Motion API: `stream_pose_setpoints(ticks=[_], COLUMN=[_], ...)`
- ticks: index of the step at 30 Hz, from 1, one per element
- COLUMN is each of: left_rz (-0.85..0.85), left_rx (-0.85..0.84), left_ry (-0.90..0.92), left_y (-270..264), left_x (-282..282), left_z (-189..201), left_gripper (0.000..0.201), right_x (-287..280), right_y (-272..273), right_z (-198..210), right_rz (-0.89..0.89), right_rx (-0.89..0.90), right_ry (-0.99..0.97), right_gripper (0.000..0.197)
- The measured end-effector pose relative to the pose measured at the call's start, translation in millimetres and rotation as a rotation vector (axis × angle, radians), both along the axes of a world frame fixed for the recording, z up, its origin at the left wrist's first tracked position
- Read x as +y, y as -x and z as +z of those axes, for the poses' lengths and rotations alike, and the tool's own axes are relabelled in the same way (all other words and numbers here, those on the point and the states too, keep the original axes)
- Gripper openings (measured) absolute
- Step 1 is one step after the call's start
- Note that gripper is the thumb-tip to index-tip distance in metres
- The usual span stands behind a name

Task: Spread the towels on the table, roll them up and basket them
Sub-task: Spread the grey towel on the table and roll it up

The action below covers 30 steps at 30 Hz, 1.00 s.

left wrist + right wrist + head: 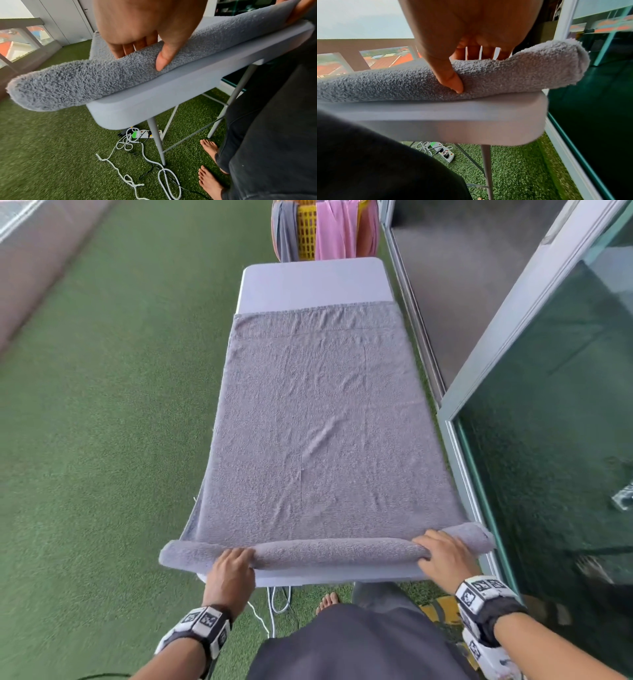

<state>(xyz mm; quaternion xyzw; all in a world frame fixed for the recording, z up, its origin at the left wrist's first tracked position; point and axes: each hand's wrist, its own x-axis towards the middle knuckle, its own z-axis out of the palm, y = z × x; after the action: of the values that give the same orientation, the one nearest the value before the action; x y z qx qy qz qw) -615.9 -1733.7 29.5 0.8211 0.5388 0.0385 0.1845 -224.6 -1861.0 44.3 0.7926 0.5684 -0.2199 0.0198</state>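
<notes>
A grey towel (315,419) lies spread along the white table (315,284), its near end rolled into a thick roll (329,551) at the table's front edge. My left hand (233,570) grips the roll left of centre, fingers over the top and thumb (163,60) on the near side of the grey towel (68,83). My right hand (442,556) grips the roll near its right end, thumb (453,81) pressed into the grey towel (522,73). A yellow basket (306,231) stands beyond the table's far end, with grey and pink towels (337,231) draped over it.
A glass sliding door and its frame (486,440) run close along the table's right side. Green artificial turf (102,440) covers the floor. White cables and a power strip (142,135) lie under the table by its legs. My bare feet (211,169) stand at the near end.
</notes>
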Motion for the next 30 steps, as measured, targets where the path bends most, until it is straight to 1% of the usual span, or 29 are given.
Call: stream_pose_setpoints(ticks=[3, 5, 6, 7, 8, 9, 10, 11, 12, 13, 14, 15, 16, 17, 19, 20, 21, 22, 23, 25, 27, 29, 30], left_rz=[-0.047, -0.099, -0.11, -0.114, -0.112, -0.086, -0.054, -0.044, -0.073, -0.109, -0.144, -0.158, -0.158, -0.156, -0.15, -0.137, -0.125, -0.111, -0.076, -0.034, -0.093, -0.142, -0.147], left_rx=[-0.009, 0.012, 0.023, 0.02, 0.015, 0.034, 0.063, 0.094, 0.122, 0.144, 0.168, 0.185, 0.183, 0.192, 0.162, 0.139, 0.147, 0.144, 0.136, 0.173, 0.241, 0.296, 0.304], left_ry=[0.041, 0.068, 0.106, 0.11, 0.074, 0.041, 0.04, 0.065, 0.086, 0.104, 0.128, 0.151, 0.114, 0.098, 0.015, -0.012, -0.012, -0.029, -0.026, 0.06, 0.13, 0.12, 0.123], left_y=[-7, -8, -8, -5, -4, -1, 2, 6, 11, 17, 22, 23, 24, 21, 14, 8, 4, 1, -1, -3, 4, 13, 15], left_x=[-2, 5, 9, 13, 18, 21, 22, 19, 15, 9, 5, 3, 4, 7, 17, 24, 30, 35, 39, 36, 27, 16, 14], left_z=[-2, -2, -1, -4, -7, -11, -13, -14, -18, -21, -22, -20, -20, -17, -9, -1, 3, 3, 2, 1, -6, -10, -11], left_gripper=[0.017, 0.016, 0.025, 0.041, 0.055, 0.062, 0.064, 0.059, 0.056, 0.061, 0.071, 0.076, 0.071, 0.058, 0.021, 0.014, 0.031, 0.044, 0.05, 0.053, 0.065, 0.077, 0.076], right_x=[-15, -13, -11, -10, -9, -11, -15, -19, -24, -29, -32, -31, -27, -20, 1, 12, 22, 29, 33, 30, 13, -5, -9], right_y=[-1, -2, -4, -6, -7, -8, -8, -7, -4, -1, 2, 4, 4, 3, -2, -5, -7, -9, -10, -8, 1, 8, 10], right_z=[2, 4, 4, 3, 1, -3, -7, -11, -14, -17, -16, -13, -9, -4, 6, 11, 14, 16, 16, 10, 2, -2, -2], right_rz=[-0.028, -0.023, -0.034, -0.052, -0.073, -0.086, -0.08, -0.052, -0.022, -0.006, -0.002, -0.013, -0.031, -0.048, -0.044, -0.041, -0.06, -0.091, -0.108, -0.085, -0.037, 0.01, 0.011], right_rx=[-0.022, -0.049, -0.054, -0.061, -0.08, -0.101, -0.118, -0.12, -0.117, -0.113, -0.123, -0.147, -0.175, -0.189, -0.22, -0.234, -0.224, -0.202, -0.188, -0.123, -0.045, -0.081, -0.102], right_ry=[0.062, 0.108, 0.107, 0.072, 0.0, -0.063, -0.091, -0.067, -0.027, 0.025, 0.06, 0.079, 0.07, 0.067, 0.095, 0.118, 0.123, 0.096, 0.052, 0.008, 0.068, 0.093, 0.076], right_gripper=[0.039, 0.034, 0.036, 0.04, 0.045, 0.05, 0.052, 0.052, 0.054, 0.061, 0.067, 0.068, 0.062, 0.054, 0.035, 0.031, 0.032, 0.037, 0.043, 0.048, 0.058, 0.065, 0.063])
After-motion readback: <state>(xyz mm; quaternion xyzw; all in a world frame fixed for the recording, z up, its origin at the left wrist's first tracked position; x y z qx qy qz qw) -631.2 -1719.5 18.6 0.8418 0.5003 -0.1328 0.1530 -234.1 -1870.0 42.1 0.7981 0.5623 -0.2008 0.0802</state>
